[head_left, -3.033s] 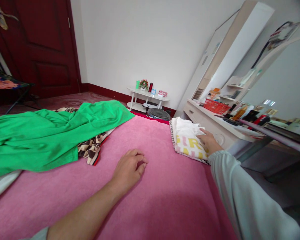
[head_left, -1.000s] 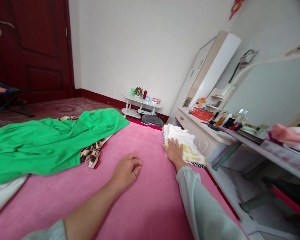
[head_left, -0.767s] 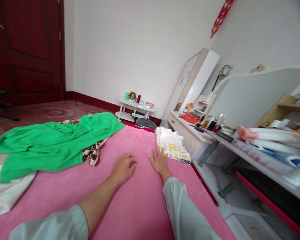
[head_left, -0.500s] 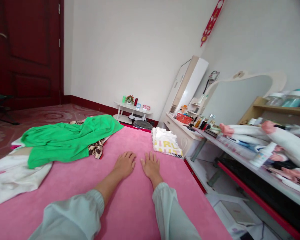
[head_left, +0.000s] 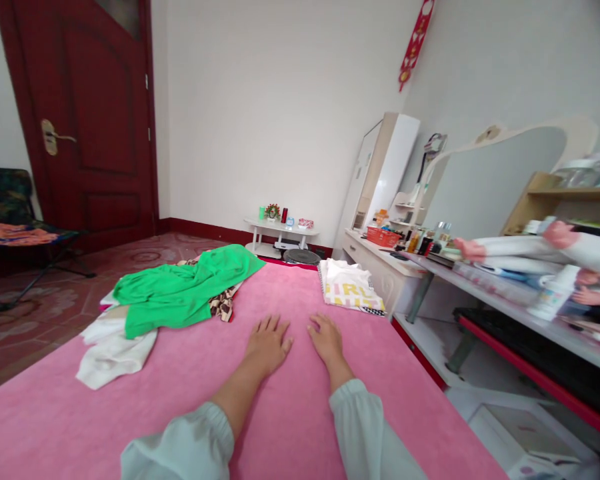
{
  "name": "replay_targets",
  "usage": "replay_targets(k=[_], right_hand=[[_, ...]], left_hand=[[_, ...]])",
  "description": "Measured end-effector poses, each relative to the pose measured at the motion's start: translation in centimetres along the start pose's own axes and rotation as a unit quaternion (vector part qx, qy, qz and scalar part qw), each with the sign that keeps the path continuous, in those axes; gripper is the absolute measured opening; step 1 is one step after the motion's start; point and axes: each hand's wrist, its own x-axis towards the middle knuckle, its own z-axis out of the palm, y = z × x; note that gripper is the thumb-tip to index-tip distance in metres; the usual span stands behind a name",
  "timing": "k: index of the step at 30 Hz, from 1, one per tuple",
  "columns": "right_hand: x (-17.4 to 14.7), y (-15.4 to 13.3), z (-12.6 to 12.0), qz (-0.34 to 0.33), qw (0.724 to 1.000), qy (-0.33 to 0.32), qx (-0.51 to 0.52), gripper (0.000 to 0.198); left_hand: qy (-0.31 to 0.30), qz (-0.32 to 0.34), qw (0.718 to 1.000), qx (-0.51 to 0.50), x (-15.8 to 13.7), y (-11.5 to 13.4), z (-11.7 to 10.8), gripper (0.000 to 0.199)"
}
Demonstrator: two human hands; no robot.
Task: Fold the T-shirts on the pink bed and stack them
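Note:
My left hand (head_left: pixel 268 343) rests palm down on the pink bed cover (head_left: pixel 190 413), its fingers apart and nothing in it. Just to its right, my right hand (head_left: pixel 326 339) is also on the cover, fingers slightly curled but spread, holding nothing. Beyond the right hand lies a folded white shirt (head_left: pixel 347 280) with yellow and pink letters, on top of a checkered cloth. To the left of my hands a loose heap holds a bright green garment (head_left: pixel 180 293), a brown patterned cloth (head_left: pixel 224 305) and a white garment (head_left: pixel 117 357).
On the right stands a cluttered desk (head_left: pixel 490 300) with a white bottle (head_left: pixel 554 293) and doll-like limbs. A mirrored dressing table (head_left: pixel 380 257) holds a red basket (head_left: pixel 383 237). Ahead is a low white table (head_left: pixel 280 228). A folding chair (head_left: pixel 10 220) stands near the dark red door (head_left: pixel 100 133).
The view has swung to the left, bringing the chair and door handle into sight. My right hand's fingers have curled a little; the clothes lie as before.

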Motion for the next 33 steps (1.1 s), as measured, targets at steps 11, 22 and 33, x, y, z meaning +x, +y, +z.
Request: replay_targets(k=[11, 22, 33], right_hand=[[1.2, 1.5, 1.3, -0.042, 0.999, -0.002, -0.004, 0.039], [1.9, 3.5, 2.2, -0.085, 0.994, -0.010, 0.063, 0.038], [2.0, 3.9, 2.5, -0.087, 0.994, -0.007, 0.072, 0.039]], left_hand=[[-0.004, 0.016, 0.997, -0.077, 0.1, -1.3, -1.5, 0.045], [0.127, -0.109, 0.985, -0.028, 0.3, -2.5, -4.1, 0.052], [0.289, -0.315, 0.893, 0.139, -0.6, -12.3, -7.1, 0.036]])
